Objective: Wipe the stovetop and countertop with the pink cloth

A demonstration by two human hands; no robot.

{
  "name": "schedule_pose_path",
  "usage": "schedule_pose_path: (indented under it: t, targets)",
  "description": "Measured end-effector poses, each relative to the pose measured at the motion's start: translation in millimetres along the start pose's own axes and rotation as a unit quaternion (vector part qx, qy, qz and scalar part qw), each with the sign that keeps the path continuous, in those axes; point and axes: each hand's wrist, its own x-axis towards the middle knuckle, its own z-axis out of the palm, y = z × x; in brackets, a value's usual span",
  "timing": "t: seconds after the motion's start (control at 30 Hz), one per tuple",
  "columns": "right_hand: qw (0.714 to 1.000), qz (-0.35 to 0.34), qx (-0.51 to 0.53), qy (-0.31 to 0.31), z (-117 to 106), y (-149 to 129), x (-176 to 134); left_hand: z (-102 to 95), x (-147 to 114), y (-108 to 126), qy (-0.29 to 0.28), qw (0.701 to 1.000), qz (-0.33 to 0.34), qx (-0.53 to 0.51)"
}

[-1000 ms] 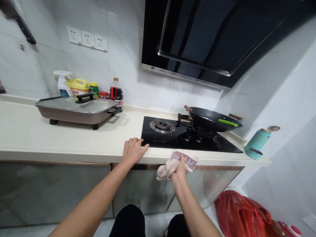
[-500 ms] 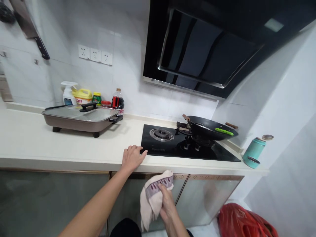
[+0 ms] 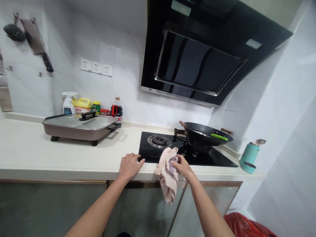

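My right hand (image 3: 182,165) grips a pale pink cloth (image 3: 167,174) with a purple patterned band. The cloth's upper end is over the front edge of the black gas stove (image 3: 148,153), and its lower end hangs past the counter edge in front of the cabinet doors. Resting on the white counter (image 3: 74,156), my left hand (image 3: 130,166) has its fingers spread beside the stove's front left corner. On the stove's right burner sits a black wok (image 3: 204,136) with wooden handles and a bright green strip (image 3: 219,137) at its rim.
A brown electric pan (image 3: 79,131) with a glass lid stands on the left counter, with a spray bottle (image 3: 68,105) and a dark sauce bottle (image 3: 117,110) behind it. A teal flask (image 3: 249,154) stands far right. Overhead hangs the range hood (image 3: 197,62); a red bag (image 3: 244,227) lies below.
My right hand has lifted the cloth from before the cabinets up to the stove's front edge. My left hand stays on the counter. The view has tilted slightly upward.
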Motion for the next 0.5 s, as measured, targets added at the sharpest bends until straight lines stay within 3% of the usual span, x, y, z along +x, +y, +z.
schedule_pose_path:
  t: [0.1,0.23,0.33,0.43,0.5]
  targets:
    - [0.994,-0.047,-0.084,0.058,-1.9,13.4,16.0,0.8,-0.2,-1.4,0.007,1.000,0.010,-0.001]
    - [0.972,-0.170,-0.165,0.005,11.5,31.0,1.2,0.4,2.0,-4.6,0.009,1.000,0.005,-0.010]
    - [0.973,-0.169,-0.156,-0.009,23.8,36.9,-11.4,2.4,2.2,3.7,0.038,0.998,0.008,-0.047]
    - [0.980,-0.151,-0.125,-0.020,23.8,38.7,-10.5,10.2,-3.5,35.0,0.055,0.988,0.113,-0.087]
    - [0.988,-0.121,-0.088,-0.040,11.2,38.9,-2.8,18.6,-9.9,65.3,0.015,0.971,0.221,-0.093]
